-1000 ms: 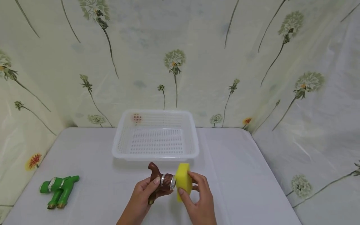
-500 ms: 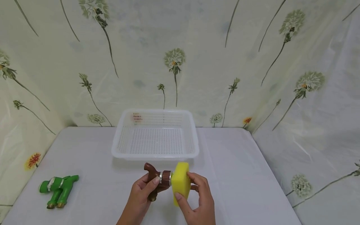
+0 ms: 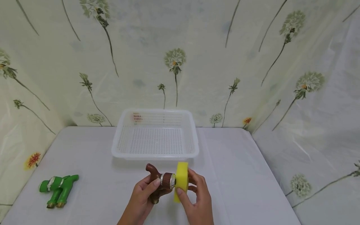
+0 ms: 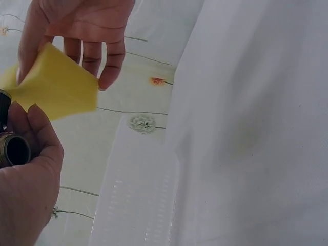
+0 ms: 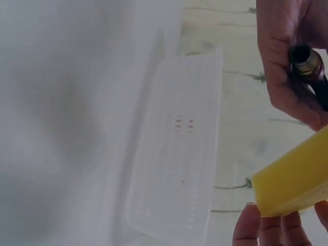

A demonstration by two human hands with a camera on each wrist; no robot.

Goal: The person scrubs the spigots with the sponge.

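Observation:
My left hand (image 3: 142,195) grips a brown water tap (image 3: 153,170) with a ribbed knob and silver bands, held above the white table. In the left wrist view, a hollow metal end (image 4: 17,151) of the tap shows beside the palm. My right hand (image 3: 198,193) pinches a yellow sponge (image 3: 181,178) between thumb and fingers. The sponge's flat face stands right at the silver-rimmed end of the knob. In the right wrist view, the sponge (image 5: 294,179) rests over the fingertips, with the tap (image 5: 307,61) above it.
A white perforated plastic basket (image 3: 156,156) stands on the table beyond the hands. A green tap (image 3: 60,187) of similar shape lies at the left. The white-covered table (image 3: 239,175) meets flower-printed sheeting (image 3: 202,78) at the back and sides.
The sponge tilted and pressed toward the knob half a second ago; now it stands more upright and edge-on. The tap shifted slightly left, then back right. Both hands keep their grip.

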